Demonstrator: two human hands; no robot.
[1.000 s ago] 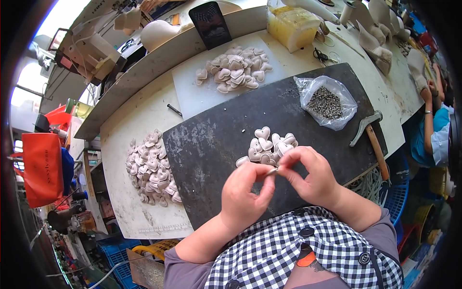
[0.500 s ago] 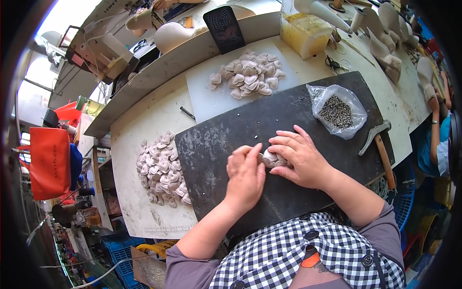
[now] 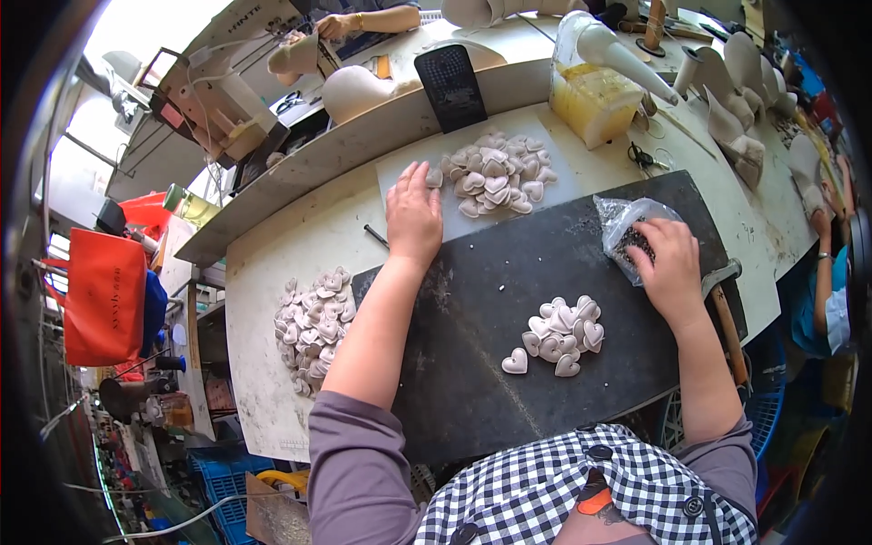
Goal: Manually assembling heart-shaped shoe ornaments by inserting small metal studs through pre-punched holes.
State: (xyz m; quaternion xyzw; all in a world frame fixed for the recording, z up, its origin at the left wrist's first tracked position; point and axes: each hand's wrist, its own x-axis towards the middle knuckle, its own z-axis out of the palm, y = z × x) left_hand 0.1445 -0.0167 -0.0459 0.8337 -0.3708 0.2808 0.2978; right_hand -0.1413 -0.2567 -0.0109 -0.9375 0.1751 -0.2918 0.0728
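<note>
My left hand [image 3: 415, 218] reaches to the far pile of padded beige heart pieces [image 3: 495, 173], which lies on a white cutting sheet [image 3: 391, 173]. Its fingers are stretched out, the tips beside a single heart [image 3: 434, 178] at the pile's left edge. Over a clear plastic bag [image 3: 610, 218] of small dark metal bits [image 3: 633, 243], my right hand [image 3: 670, 268] dips with thumb and fingers apart; the fingertips are partly lost among the bits. Between my arms, a small heap of hearts [image 3: 559, 327] rests on the black board [image 3: 463, 381], with one heart [image 3: 514, 361] apart from it.
Flat heart pieces [image 3: 313, 327] form another pile at left. A hammer [image 3: 729, 331] lies along the board's right side. A dark punch-like rod [image 3: 375, 236], scissors [image 3: 641, 156] and a tub of yellow glue [image 3: 595, 100] are farther off. Another person's hand [image 3: 336, 24] works beyond the low partition.
My hands have parted from the heart piece at the board's middle. The left went far left to the pile, the right to the bag. The small heap they covered now shows.
</note>
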